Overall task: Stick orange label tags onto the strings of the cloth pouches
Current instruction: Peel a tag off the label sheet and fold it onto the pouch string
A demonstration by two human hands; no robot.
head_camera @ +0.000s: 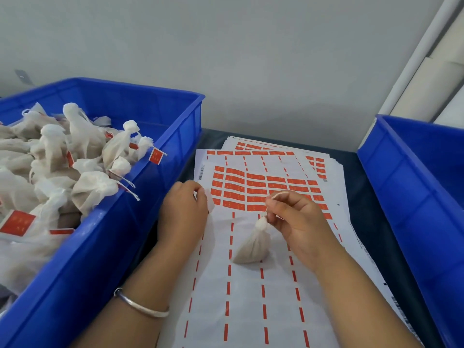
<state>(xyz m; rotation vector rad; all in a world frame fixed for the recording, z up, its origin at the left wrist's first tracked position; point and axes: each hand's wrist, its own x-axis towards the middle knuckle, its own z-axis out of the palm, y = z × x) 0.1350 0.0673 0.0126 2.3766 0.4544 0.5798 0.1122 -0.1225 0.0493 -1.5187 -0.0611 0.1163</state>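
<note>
Far left: blue crate [160, 197], heaped with tied cloth pouches [85, 156], several carrying orange tags [156, 156] on their strings; pale print on the tags, too small to read. Silver bangle [140, 306] on the left wrist.

Left hand [184, 209]: fingers curled, resting on the top label sheet [251, 310], pinching what looks like a small white scrap at the fingertips; hard to tell exactly what.

Centre: sheets stacked on the dark worktop [351, 172]. Rows of orange labels [238, 187] left on the upper part of the top sheet, only orange dashes lower down. Barcode [201, 172] at the sheet's left edge; label writing illegible.

Right hand [298, 219]: fingers closed on the white string [279, 194] of a single pouch [253, 247], base of the pouch sitting on the sheet, tied neck just beside the fingertips. Hands apart.

Far right: second blue crate [414, 187], contents out of view.
</note>
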